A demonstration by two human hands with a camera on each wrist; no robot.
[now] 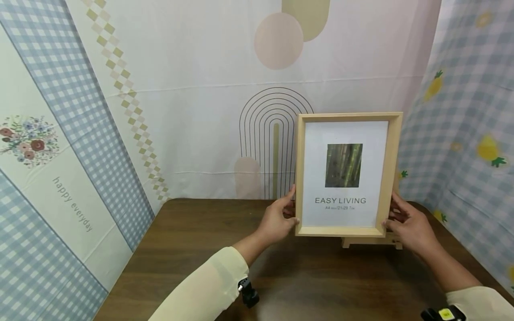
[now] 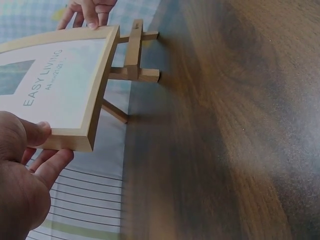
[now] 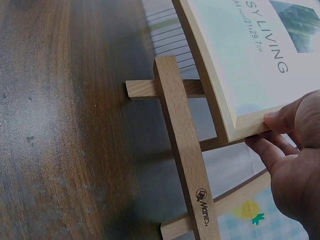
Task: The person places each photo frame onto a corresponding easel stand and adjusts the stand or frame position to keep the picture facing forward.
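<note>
A light-wood picture frame [image 1: 349, 196], with "EASY LIVING" and a bamboo picture behind its front, is held upright at the table's right. My left hand [image 1: 277, 218] grips its lower left side, thumb on the front rim and fingers at the edge. On the lower right side, my right hand [image 1: 413, 225] holds it likewise. Behind and below stands a small wooden easel [image 1: 371, 241], mostly hidden by the frame in the head view. In the right wrist view the easel's front ledge [image 3: 182, 145] carries a "Maries" mark. A gap separates the frame's bottom edge from this ledge.
The dark wooden table [image 1: 209, 232] extends to the left and front. A patterned cloth [image 1: 201, 133] hangs behind it, and checked cloths [image 1: 474, 111] hang at both sides. A black wrist strap [image 1: 249, 293] shows on the left sleeve.
</note>
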